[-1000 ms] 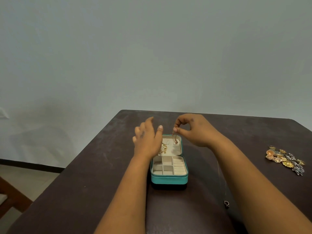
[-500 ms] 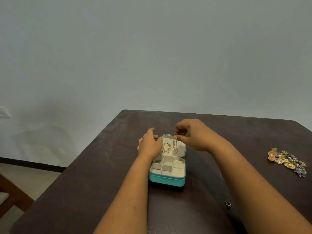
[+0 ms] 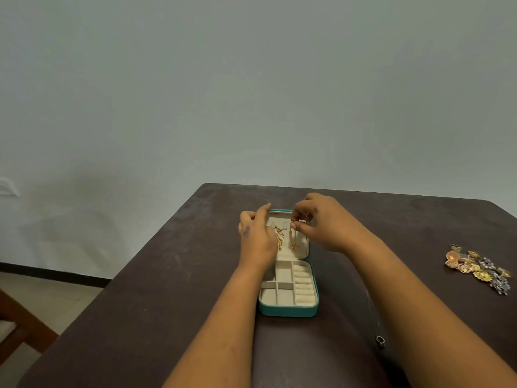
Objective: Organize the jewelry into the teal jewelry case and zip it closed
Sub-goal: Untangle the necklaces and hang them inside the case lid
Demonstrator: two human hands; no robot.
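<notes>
The teal jewelry case [image 3: 288, 310] lies open in the middle of the dark table, its cream lid raised at the far side. A gold chain [image 3: 279, 238] hangs inside the lid on the left. My right hand [image 3: 321, 222] pinches a second thin gold chain [image 3: 293, 239] near the lid's top, and the chain dangles down the lining. My left hand [image 3: 256, 236] holds the lid's left edge, thumb up at its top corner. The tray's cream compartments [image 3: 282, 287] hold nothing that I can see.
A heap of gold and silver brooches and earrings [image 3: 475, 268] lies at the table's right. A thin silver chain with a small ring pendant [image 3: 380, 340] runs along my right forearm. A wooden chair corner [image 3: 16, 326] shows at lower left.
My left hand came down from above the case and took hold of the lid's left edge. My right hand brought the thin chain lower, against the lid lining.
</notes>
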